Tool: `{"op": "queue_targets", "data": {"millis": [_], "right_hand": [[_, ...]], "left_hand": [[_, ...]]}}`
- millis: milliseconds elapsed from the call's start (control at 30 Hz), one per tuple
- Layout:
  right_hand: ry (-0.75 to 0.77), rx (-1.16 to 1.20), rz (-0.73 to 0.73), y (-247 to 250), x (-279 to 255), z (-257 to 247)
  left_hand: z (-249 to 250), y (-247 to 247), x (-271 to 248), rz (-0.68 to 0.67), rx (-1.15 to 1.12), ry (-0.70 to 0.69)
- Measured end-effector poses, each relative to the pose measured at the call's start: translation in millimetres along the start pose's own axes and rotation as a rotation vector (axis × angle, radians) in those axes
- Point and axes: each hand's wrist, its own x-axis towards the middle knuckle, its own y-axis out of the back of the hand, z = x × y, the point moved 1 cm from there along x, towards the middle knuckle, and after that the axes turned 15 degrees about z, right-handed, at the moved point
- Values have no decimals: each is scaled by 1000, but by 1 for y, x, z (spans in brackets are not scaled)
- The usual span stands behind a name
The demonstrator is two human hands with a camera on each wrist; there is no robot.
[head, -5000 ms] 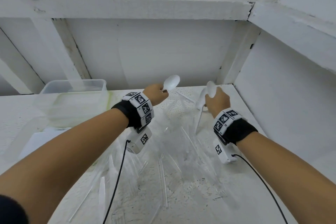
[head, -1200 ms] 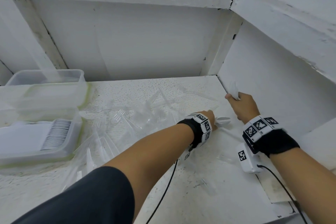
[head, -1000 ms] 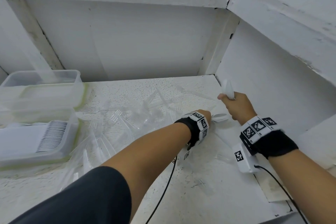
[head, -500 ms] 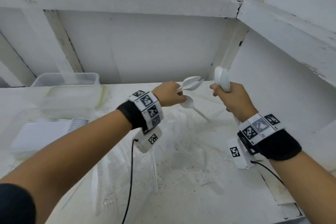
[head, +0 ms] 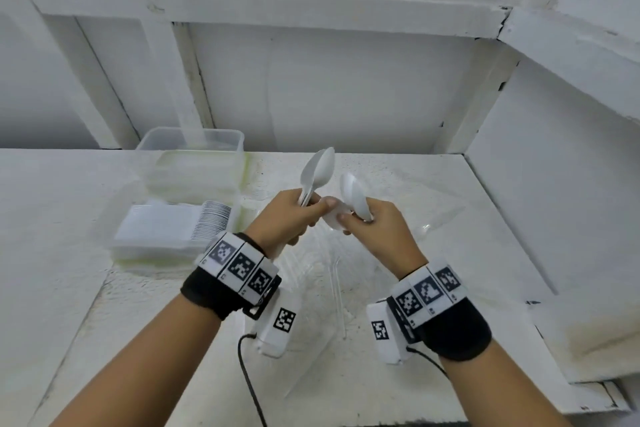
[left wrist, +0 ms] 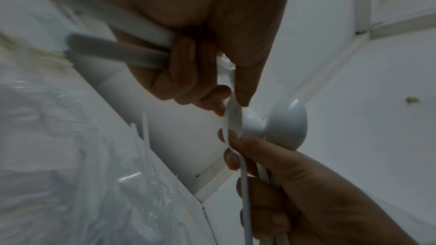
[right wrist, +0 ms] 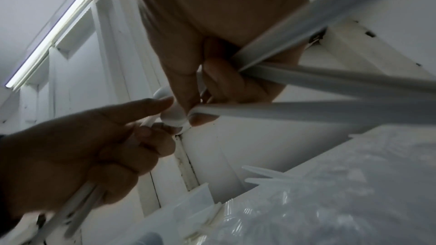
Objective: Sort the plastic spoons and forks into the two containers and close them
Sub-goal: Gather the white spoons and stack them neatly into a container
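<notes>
Above the table, my left hand [head: 306, 211] grips two white plastic spoons [head: 318, 170], bowls pointing up. My right hand [head: 351, 220] grips another bunch of white spoons [head: 353, 198]. The hands touch around one more spoon [head: 332, 218] held between them; in the left wrist view the left thumb and forefinger pinch its handle [left wrist: 233, 118] while right fingers also lie on it. The near container [head: 166, 239] holds a row of stacked white spoons. Behind it stands a clear container [head: 194, 146]. Clear plastic forks [head: 329, 274] lie on the table below the hands.
The white table [head: 69, 201] sits in a corner, with a back wall and a right wall [head: 554, 201] close to the hands. Lids with green seals [head: 197, 177] are stacked between the two containers. Wrist cables hang under both forearms.
Both hands have lifted from the right side of the table with spoons and come together at the middle. The view has swung left, bringing the containers closer to centre.
</notes>
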Motion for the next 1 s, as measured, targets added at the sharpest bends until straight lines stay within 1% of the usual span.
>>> {"op": "queue_targets", "data": {"millis": [67,167,267,367,433,500,600,700,800,867,933,1000], "right_hand": [[-60,76,56,-8,-7,3],[-230,240,152,-19,-17,6],[-347,381,136,-29,-25,1],[-388,481,95,-41,-30,-7],[-404,516,75,-49,-32,-11],[-421,544,63,-54,-33,-15],[-429,579,71,-59,-35,-20],[-449,585,116,-62,-35,-21],[-490,603,188,-61,-32,-18],[-499,598,222,-60,-32,-14],[-489,564,250,-59,-32,-10],[-480,553,283,-56,-33,-7]], "left_hand": [[-9,7,-11,10,-96,64],[-24,18,-25,68,-232,156],[-36,23,-36,97,-272,161],[-44,25,-42,121,-282,153],[-47,24,-45,113,-256,120],[-49,24,-46,133,-161,51],[-51,25,-45,227,47,-102],[-50,26,-45,306,153,-193],[-53,27,-45,290,144,-189],[-55,26,-45,245,118,-155],[-54,25,-48,187,128,-154],[-52,22,-50,145,67,-107]]}}
